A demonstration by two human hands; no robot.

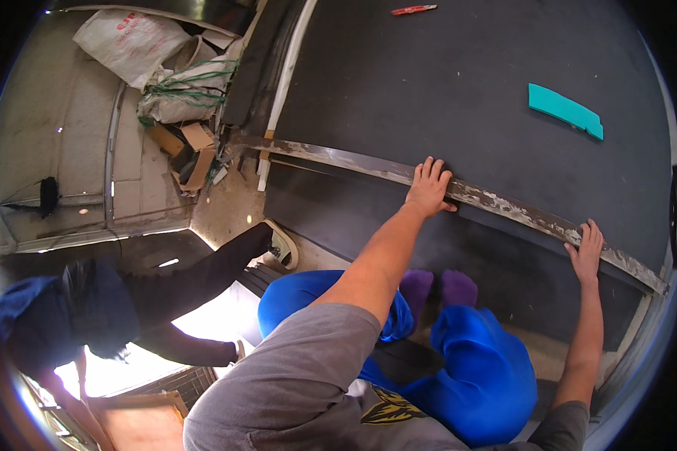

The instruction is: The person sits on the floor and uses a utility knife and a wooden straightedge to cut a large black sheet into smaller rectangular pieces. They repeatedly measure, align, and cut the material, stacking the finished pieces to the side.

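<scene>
The left hand [429,188] is lying flat, fingers spread and pointing toward the top of the frame, pressing down on the long worn metal strip [504,204] near the centre of the picture; it is not clenched round anything, only bearing on the strip's upper face with the fingertips reaching onto the dark sheet [459,83] beyond. The right hand [587,252] is doing the same further down toward the right edge of the frame, palm down, fingers together and slightly curled over the strip's edge, again grasping nothing. The strip itself is running in a bent line from the middle left of the frame down to the lower right, lying on top of the dark sheet and dividing its upper part from the lower part [368,225]. Judging by both palms bearing on it, the person is holding or seating the strip against the sheet, and the next move would seem to call for even pressure from both hands so that the strip is not skewing out of line. Below the arms, the person's blue trousers [481,376] and purple socks [438,287] are showing in a crouch. On the sheet, well apart from the hands, a teal piece [566,110] is lying at the upper right and a small red tool [414,10] at the top edge. At the upper left, white sacks [158,68] and a cardboard box [192,150] are sitting on the floor, and another person in dark clothes [98,301] is bending at the lower left.
</scene>
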